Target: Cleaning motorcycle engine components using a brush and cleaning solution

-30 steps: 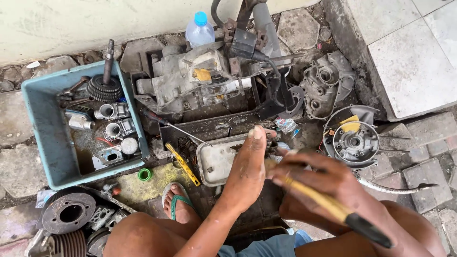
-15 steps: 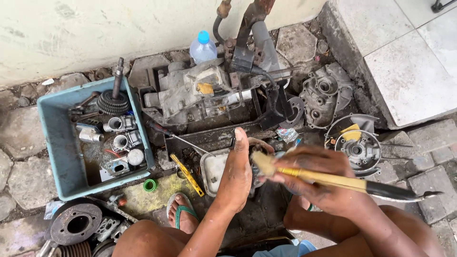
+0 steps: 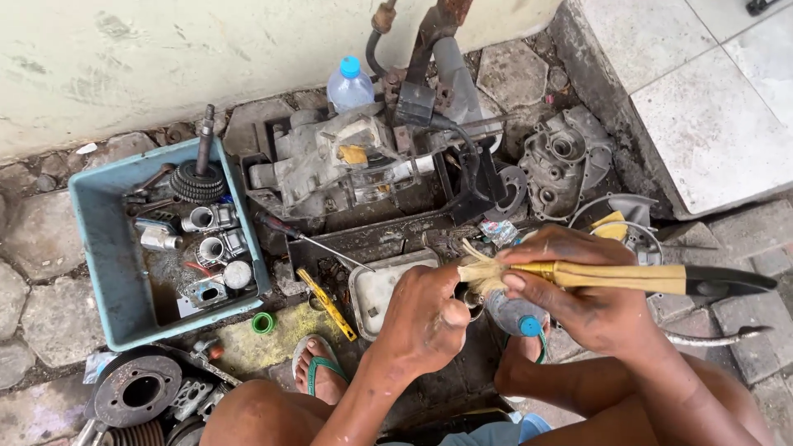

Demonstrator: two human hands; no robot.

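— Head view: what do we record at the hands?

— Our right hand (image 3: 578, 289) is closed around a paintbrush (image 3: 595, 277), its frayed bristles touching a small metal part. Our left hand (image 3: 425, 318) is curled around that small metal part (image 3: 472, 299), mostly hidden, just above a white tray (image 3: 376, 289).

— Surroundings?

— We note a blue bin (image 3: 107, 272) of parts at left, an engine casing (image 3: 330, 161) beyond, and a plastic bottle (image 3: 349, 83) by the wall.
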